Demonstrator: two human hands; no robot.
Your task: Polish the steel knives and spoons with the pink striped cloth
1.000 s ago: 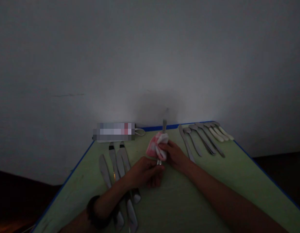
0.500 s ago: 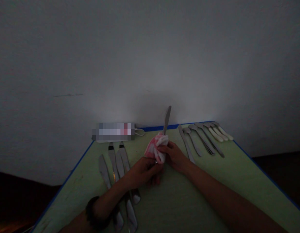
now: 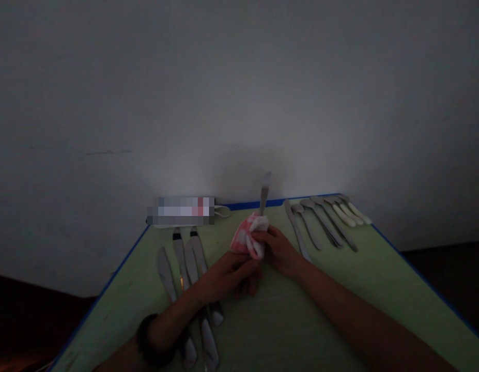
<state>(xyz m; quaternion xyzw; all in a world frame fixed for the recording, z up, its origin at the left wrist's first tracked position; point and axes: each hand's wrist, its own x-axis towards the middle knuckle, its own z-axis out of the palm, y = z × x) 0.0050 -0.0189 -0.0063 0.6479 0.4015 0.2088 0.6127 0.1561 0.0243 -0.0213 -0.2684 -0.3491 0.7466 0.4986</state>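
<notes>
A table knife (image 3: 264, 195) points up and away from me, its blade sticking out of a bunched pink and white cloth (image 3: 247, 235). My right hand (image 3: 280, 250) pinches the cloth around the knife from the right. Below the cloth, my left hand (image 3: 237, 274) is closed at the knife's lower end, which its fingers hide. Under and beside my left forearm lie several more table knives (image 3: 190, 263), side by side on the green table (image 3: 278, 320).
On the right lie spoons (image 3: 311, 227), another knife (image 3: 295, 227) and several white-handled pieces of cutlery (image 3: 343, 211). A blurred-out box or pouch with a loop (image 3: 185, 211) lies at the back left. A grey wall (image 3: 239, 93) stands behind the table's blue edge (image 3: 276, 203).
The knife has turned about its length, so its blade shows a different side and light. Both hands and the cloth have barely moved.
</notes>
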